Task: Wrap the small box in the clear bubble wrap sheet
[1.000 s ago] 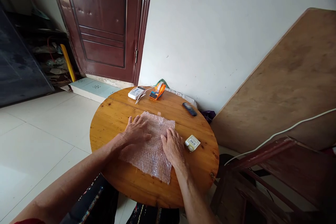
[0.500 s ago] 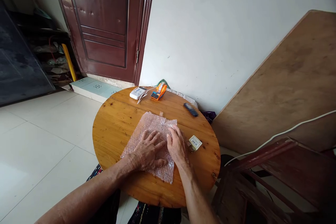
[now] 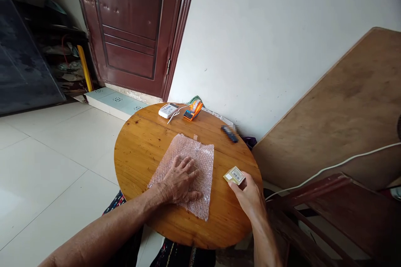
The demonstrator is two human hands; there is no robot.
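A sheet of clear bubble wrap (image 3: 194, 156) lies flat on the round wooden table (image 3: 140, 150). My left hand (image 3: 181, 179) rests palm down on the sheet's near part, fingers spread. My right hand (image 3: 249, 196) is at the table's right edge, its fingers closed round a small box with a barcode label (image 3: 234, 175), which it holds just above the tabletop.
At the table's far side lie a white device with a cord (image 3: 168, 110), an orange tape dispenser (image 3: 193, 110) and a dark small object (image 3: 229, 133). A wooden board (image 3: 344, 104) leans on the wall at the right. A dark wooden chair frame (image 3: 328, 212) stands beside the table.
My right hand has left the bubble wrap, moved right and taken hold of the small box. My left hand slid toward the sheet's near part and stays pressed on it.
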